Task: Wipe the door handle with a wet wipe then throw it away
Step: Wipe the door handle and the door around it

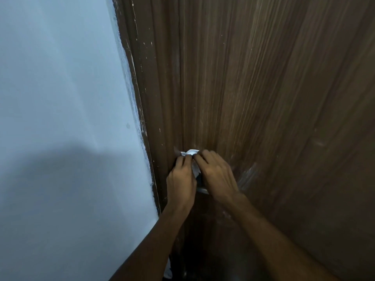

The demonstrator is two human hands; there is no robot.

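Here, view: the head camera looked down a brown wooden door (253, 98) towards two bare hands working low on it.
Door: dark wood with a vertical grain, pale scuffs and flecks near its left edge and a lighter smear just right of the hands.
Frame: a ribbed brown door frame (154, 98) ran down beside the door, its outer edge chipped and speckled with white.
Wall: a pale blue-white wall (60, 88) filled the left side, with a soft dark shadow across its lower half.
Wipe: a white wet wipe (191, 154) was bunched between the two hands, close to the door's left edge; part of it showed above the fingertips and part hung down between the palms.
Left hand: the left hand (181, 182) was curled with its fingertips pinching the wipe's left side, forearm rising from the bottom of the frame.
Right hand: the right hand (216, 175) had its fingers bent and closed over the wipe's right side, touching the left hand's fingertips.
Handle: only a small dark and grey piece of the door handle (200, 185) showed below the wipe between the wrists; the hands hid the rest, so its shape could not be made out.
Contact: whether the wipe was actually pressed on the handle could not be told.
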